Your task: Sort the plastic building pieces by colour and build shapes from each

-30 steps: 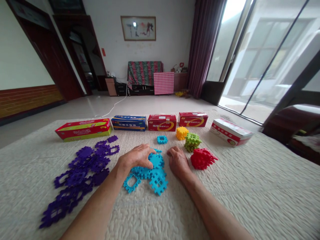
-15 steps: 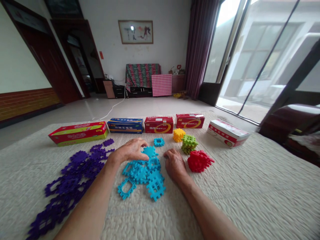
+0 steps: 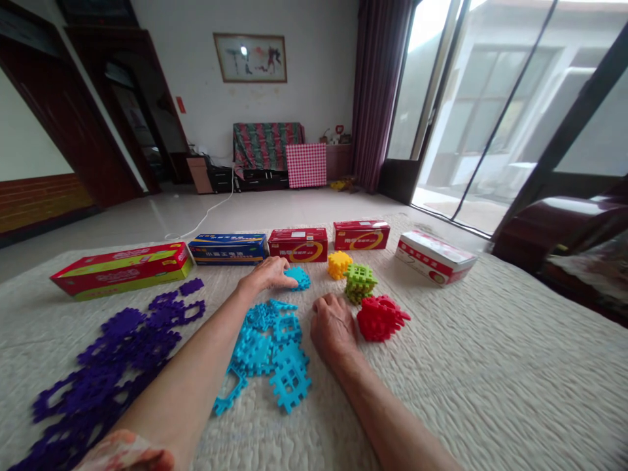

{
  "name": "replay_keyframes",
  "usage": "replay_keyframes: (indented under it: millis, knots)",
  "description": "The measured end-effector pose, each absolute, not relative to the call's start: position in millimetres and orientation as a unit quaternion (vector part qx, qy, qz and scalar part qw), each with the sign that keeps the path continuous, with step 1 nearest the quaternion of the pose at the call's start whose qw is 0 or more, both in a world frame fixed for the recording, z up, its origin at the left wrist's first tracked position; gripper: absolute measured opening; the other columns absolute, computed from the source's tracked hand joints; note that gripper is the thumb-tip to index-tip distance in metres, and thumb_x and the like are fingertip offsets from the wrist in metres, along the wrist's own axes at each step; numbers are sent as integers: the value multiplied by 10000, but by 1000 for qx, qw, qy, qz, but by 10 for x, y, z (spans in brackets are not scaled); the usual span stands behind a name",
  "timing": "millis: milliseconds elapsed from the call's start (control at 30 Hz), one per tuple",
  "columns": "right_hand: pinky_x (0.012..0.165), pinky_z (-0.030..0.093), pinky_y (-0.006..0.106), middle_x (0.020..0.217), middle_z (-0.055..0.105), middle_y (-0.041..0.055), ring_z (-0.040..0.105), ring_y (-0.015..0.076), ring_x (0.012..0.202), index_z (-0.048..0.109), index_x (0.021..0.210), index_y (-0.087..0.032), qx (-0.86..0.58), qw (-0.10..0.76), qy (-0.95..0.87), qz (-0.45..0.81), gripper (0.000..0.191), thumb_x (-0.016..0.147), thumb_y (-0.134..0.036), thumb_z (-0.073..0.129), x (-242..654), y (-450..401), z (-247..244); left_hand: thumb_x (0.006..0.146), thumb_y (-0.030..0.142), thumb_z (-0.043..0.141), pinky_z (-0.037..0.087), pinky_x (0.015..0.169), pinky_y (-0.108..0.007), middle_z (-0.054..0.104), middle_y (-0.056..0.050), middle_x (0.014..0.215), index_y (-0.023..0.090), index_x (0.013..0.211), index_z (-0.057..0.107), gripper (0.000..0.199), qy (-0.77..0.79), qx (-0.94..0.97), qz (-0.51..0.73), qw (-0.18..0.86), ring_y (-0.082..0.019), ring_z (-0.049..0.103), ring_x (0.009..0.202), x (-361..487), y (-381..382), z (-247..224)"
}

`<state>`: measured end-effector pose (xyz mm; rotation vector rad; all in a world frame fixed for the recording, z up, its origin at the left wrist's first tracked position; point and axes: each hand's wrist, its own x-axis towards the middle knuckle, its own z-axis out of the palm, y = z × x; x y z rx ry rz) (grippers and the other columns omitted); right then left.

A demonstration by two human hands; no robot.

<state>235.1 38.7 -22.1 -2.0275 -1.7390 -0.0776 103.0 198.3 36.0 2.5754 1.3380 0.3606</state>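
Observation:
My left hand [image 3: 269, 275] reaches forward with its fingers closed on a light blue piece [image 3: 297, 279], beyond the loose blue pile [image 3: 262, 347]. My right hand [image 3: 334, 324] rests on the quilt right of that pile, fingers curled; whether anything is under them is hidden. Just right of it sits a red stack [image 3: 381, 318]. Behind that stand a green stack [image 3: 360, 282] and a yellow stack [image 3: 339, 265]. Many purple pieces [image 3: 122, 353] spread across the left side, partly behind my left forearm.
Along the quilt's [image 3: 466, 366] far side are a red-green box [image 3: 122, 269], a blue box [image 3: 228, 250], two red boxes [image 3: 298, 246] [image 3: 362, 235] and a white-red box [image 3: 434, 258].
My left hand has moved forward with the blue piece, away from the pile, to where a single blue piece lay. My right hand keeps its pose; the view has shifted slightly.

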Motion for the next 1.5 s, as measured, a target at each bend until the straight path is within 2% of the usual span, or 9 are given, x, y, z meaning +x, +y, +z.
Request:
replay_keyframes:
  millis: [133,300,367,433,667,867,1067,1367,1500]
  knots:
    - [723,346,323,968,610,87,492,239,915,641,846,-190,-743,224,-630,-31,158,800,-138,499,2346,382,-209,589,511,665,363,590,-230,651,-2,719,195,802,676,381,450,885,72,92,-187,595,733,1107,1940,385]
    - [743,333,316,973,603,81,487,227,910,635,865,-192,-743,223,-631,-27,155,794,-141,507,2350,379,-216,626,565,628,441,728,-259,696,-75,992,172,1079,656,600,456,883,72,81,-242,626,924,1070,1910,406]
    - [756,332,315,981,601,86,482,227,915,639,881,-190,-742,225,-630,-27,162,791,-146,512,2350,385,-225,655,557,609,450,778,-278,686,-99,1062,168,1137,641,620,464,878,88,74,-257,619,983,980,1883,408]
    - [766,333,316,987,599,90,479,232,925,644,900,-190,-742,225,-631,-27,174,797,-153,509,2349,395,-233,681,529,592,455,777,-282,697,-89,1034,179,1112,663,560,457,880,99,80,-254,628,963,854,1822,411]
    - [803,350,315,994,608,99,492,236,941,656,920,-182,-739,222,-636,-25,203,820,-151,482,2339,380,-201,677,350,581,440,600,-258,688,-19,680,198,832,741,269,475,860,98,160,-193,627,666,421,1413,380]
    - [886,358,261,1104,605,94,507,202,1026,628,1007,-154,-695,226,-683,2,266,832,-102,434,2348,124,-181,682,283,579,465,733,-255,702,-32,889,207,845,741,242,397,894,150,146,-191,632,834,365,1093,344]
    - [971,321,253,1286,538,89,448,187,1176,568,1151,-149,-670,235,-704,3,354,841,-96,405,2344,-151,-214,695,207,572,465,799,-252,701,-13,911,215,917,722,268,309,924,145,171,-168,628,842,492,678,423]
    - [945,323,274,1226,562,87,459,199,1132,571,1123,-177,-695,212,-687,-18,335,858,-87,387,2270,-280,-220,717,174,603,409,981,-317,658,-43,1118,209,1045,665,336,231,952,111,169,-207,575,1087,378,412,291]
    - [888,351,267,1116,589,96,487,202,1053,615,1035,-177,-709,183,-681,-6,291,866,-87,396,2289,-205,-148,676,284,706,395,1009,-344,607,-60,1228,224,1135,633,468,232,956,81,161,-240,537,1161,364,386,302]
